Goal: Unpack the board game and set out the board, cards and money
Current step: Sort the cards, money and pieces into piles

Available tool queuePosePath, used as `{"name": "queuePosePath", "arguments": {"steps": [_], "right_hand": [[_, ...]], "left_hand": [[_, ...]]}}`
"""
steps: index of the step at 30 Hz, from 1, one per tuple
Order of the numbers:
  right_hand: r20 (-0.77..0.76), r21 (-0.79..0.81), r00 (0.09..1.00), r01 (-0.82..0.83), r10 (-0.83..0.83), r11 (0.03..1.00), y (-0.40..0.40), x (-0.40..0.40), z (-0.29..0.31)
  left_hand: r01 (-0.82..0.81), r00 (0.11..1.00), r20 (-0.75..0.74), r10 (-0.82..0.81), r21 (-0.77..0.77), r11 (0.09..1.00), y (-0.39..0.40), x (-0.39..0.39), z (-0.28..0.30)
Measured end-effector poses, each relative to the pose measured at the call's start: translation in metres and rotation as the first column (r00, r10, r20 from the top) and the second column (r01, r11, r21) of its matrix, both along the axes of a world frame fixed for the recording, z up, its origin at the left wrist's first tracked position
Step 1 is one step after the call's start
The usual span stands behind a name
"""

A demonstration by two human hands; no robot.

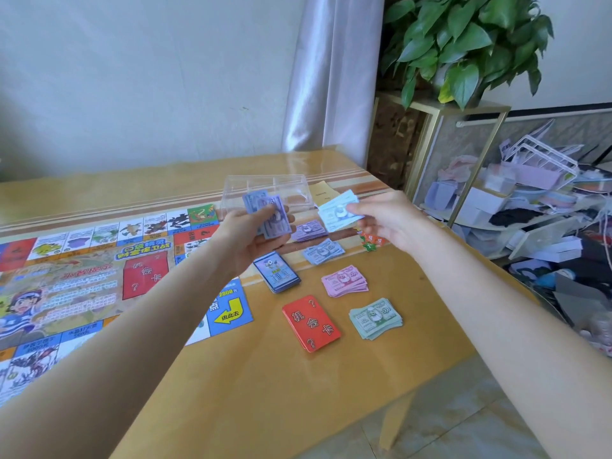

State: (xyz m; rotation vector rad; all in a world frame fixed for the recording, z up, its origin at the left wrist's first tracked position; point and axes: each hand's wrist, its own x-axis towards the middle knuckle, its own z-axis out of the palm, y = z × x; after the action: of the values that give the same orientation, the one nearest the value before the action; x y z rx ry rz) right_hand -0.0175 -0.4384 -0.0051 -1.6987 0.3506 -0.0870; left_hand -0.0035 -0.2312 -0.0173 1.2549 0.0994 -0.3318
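Both arms reach forward over the bench (265,392), bare forearms angling in from the lower corners. The left hand (255,233) is turned palm-up, fingers curled under a stack of purple notes (270,213) with the thumb clamped across the top — a firm hold, raised off the surface. The right hand (381,223) sits level with it and a little apart, pinching a pale blue note (337,210) between thumb and fingertips, the note tilted and held in the air.

Below the hands, money lies sorted on the wood in a rough column: a purple pile (309,230), a blue pile (323,250), a pink pile (345,281) and a green pile (376,318), each separate from the next. Just left of that column — a blue-backed card deck (277,271) and, nearer the camera, a red card deck (311,323) with white characters and question marks.

The game board (82,276) lies flat and unfolded at left, its blue arrow corner close to the card decks. Behind the hands stands a clear plastic box (265,187) with dividers; beside it lies a tan paper sheet (323,190). A few small coloured pieces (371,240) lie under the right hand.
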Motion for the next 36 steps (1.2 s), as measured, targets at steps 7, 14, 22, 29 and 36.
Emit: {"name": "queuePosePath", "arguments": {"steps": [7, 14, 22, 29, 36], "right_hand": [[-0.193, -0.244, 0.98, -0.09, 0.043, 0.966, 0.017, 0.012, -0.03], [-0.143, -0.898, 0.99, -0.135, 0.013, 0.419, 0.027, 0.016, -0.038], [-0.243, -0.846, 0.924, -0.352, 0.296, 0.401, 0.029, 0.017, -0.037], [-0.202, -0.875, 0.907, -0.336, 0.369, 0.349, 0.022, 0.023, -0.028], [-0.506, -0.806, 0.716, -0.591, 0.482, 0.033, 0.023, 0.023, -0.016]], "left_hand": [[0.134, 0.985, -0.127, -0.118, 0.132, 0.982, -0.005, 0.004, -0.005], [0.194, 0.968, -0.203, -0.151, 0.216, 0.957, -0.017, 0.011, -0.009], [0.194, 0.964, -0.214, -0.157, 0.162, 0.968, -0.024, 0.014, -0.017], [0.165, 0.975, -0.178, -0.13, 0.199, 0.966, -0.022, 0.016, -0.014], [0.177, 0.973, -0.181, -0.144, 0.182, 0.967, -0.019, 0.014, -0.01]]}}
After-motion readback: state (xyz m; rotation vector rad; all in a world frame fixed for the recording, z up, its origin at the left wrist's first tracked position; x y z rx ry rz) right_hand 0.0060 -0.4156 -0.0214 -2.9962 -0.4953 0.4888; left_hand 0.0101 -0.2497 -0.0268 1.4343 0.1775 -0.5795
